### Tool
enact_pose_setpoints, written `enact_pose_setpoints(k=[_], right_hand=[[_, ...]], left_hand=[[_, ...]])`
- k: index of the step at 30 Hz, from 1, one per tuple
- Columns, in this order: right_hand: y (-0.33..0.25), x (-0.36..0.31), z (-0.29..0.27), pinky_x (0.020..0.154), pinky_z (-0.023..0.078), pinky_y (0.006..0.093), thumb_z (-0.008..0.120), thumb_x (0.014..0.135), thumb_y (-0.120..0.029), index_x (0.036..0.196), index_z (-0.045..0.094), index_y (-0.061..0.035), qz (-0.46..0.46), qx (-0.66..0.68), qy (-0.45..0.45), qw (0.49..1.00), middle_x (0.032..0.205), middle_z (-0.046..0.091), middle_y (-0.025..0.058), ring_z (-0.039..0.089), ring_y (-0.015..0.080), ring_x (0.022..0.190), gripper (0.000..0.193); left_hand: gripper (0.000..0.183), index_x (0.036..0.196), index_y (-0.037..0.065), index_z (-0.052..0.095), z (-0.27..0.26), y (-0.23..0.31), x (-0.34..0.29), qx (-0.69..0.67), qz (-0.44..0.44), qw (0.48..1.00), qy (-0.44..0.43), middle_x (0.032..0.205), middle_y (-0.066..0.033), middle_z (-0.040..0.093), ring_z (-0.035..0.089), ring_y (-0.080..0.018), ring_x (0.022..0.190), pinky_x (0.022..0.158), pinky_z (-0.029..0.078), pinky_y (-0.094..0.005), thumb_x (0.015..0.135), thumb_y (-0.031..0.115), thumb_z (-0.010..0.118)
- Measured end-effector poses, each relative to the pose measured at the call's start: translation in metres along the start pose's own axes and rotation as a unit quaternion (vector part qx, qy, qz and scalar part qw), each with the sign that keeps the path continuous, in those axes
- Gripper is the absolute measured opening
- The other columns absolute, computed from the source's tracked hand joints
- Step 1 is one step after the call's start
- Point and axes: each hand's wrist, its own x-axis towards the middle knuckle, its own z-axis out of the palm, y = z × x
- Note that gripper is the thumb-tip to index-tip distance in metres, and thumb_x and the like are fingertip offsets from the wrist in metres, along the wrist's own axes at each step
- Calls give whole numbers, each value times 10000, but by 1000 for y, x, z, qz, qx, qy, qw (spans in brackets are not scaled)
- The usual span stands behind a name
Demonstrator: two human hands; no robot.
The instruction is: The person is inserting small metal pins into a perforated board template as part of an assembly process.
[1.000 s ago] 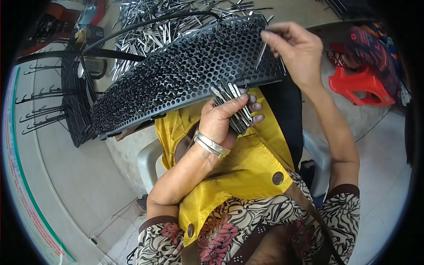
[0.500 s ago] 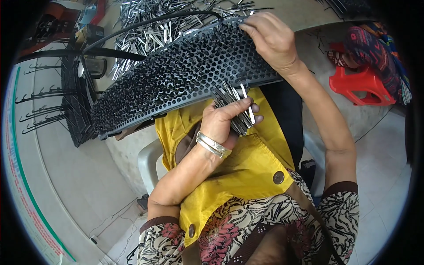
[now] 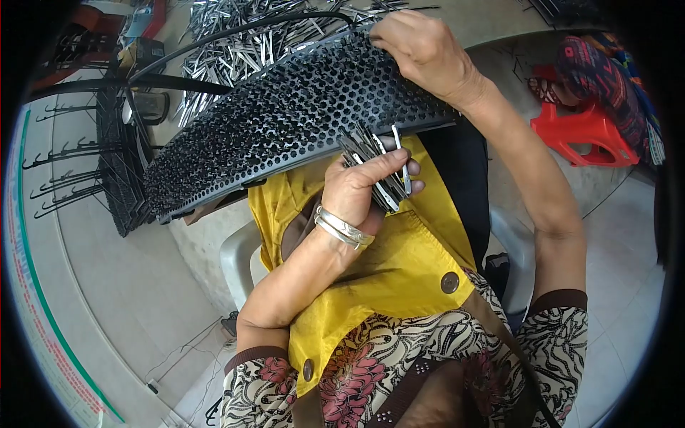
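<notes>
A bundle of slim flat metal strips (image 3: 380,187) is gripped in my left hand (image 3: 353,189), with the thumb pressed across it and one pale strip standing apart from the others. Just beyond it, a long black perforated rack (image 3: 357,89) slants across in front of me. Dark pieces stand up from many of its holes at the left and middle, while bare holes show toward the right. My right hand (image 3: 428,57) is over the rack's far right edge, its thumb and fingers pinched together. Whatever is between those fingertips is hidden.
Beyond the rack lies a heap of loose metal strips (image 3: 235,53) on the table. A black cable (image 3: 242,27) arches over the rack's far left. Dark hooks (image 3: 68,153) stick out at the left. A person's patterned leg (image 3: 596,78) is beside a red stool (image 3: 585,139) at the right.
My right hand has moved slightly left and away from me along the rack's far edge, still pinched. My left hand keeps its bundle, almost in place.
</notes>
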Motion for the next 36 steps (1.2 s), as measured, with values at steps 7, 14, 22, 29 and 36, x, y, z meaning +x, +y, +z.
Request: enact_pose_setpoints(k=[7, 14, 22, 29, 36], right_hand=[[5, 2, -3, 551, 422, 405, 562, 678, 4, 641, 483, 12, 133, 24, -27, 990, 615, 512, 187, 531, 369, 606, 88], [-1, -9, -5, 539, 424, 334, 649, 691, -53, 736, 557, 12, 142, 14, -21, 990, 640, 533, 125, 534, 278, 588, 122], [-32, -14, -13, 501, 407, 268, 637, 749, -127, 779, 594, 7, 248, 75, -49, 965, 620, 567, 100, 536, 159, 529, 144], [-64, -33, -38, 442, 380, 163, 640, 737, -34, 771, 611, 10, 450, 414, -131, 781, 612, 569, 4, 488, 28, 502, 63], [-26, -26, -35, 486, 381, 134, 631, 759, -35, 842, 619, -3, 417, 204, 111, 879, 660, 583, -15, 498, 15, 550, 89]], left_hand=[[175, 886, -11, 527, 0, 0, 1, -17, 10, 1000, -10, 756, -103, 578, 598, -216, 662, 570, 540, -350, 731, -34, 607], [175, 885, -9, 530, -3, 0, 1, -19, 13, 1000, -8, 753, -100, 578, 599, -216, 661, 571, 538, -344, 729, -37, 606], [172, 874, -8, 530, 0, 3, 2, -13, 10, 1000, -12, 758, -98, 581, 600, -217, 658, 564, 538, -340, 726, -33, 614], [170, 911, -5, 537, 4, 5, 3, 9, -8, 998, -58, 785, -109, 586, 602, -219, 674, 568, 540, -324, 750, -11, 594], [167, 956, -34, 484, 0, 0, 4, -64, -41, 996, -41, 841, -159, 571, 596, -265, 734, 632, 538, -362, 791, -11, 485]])
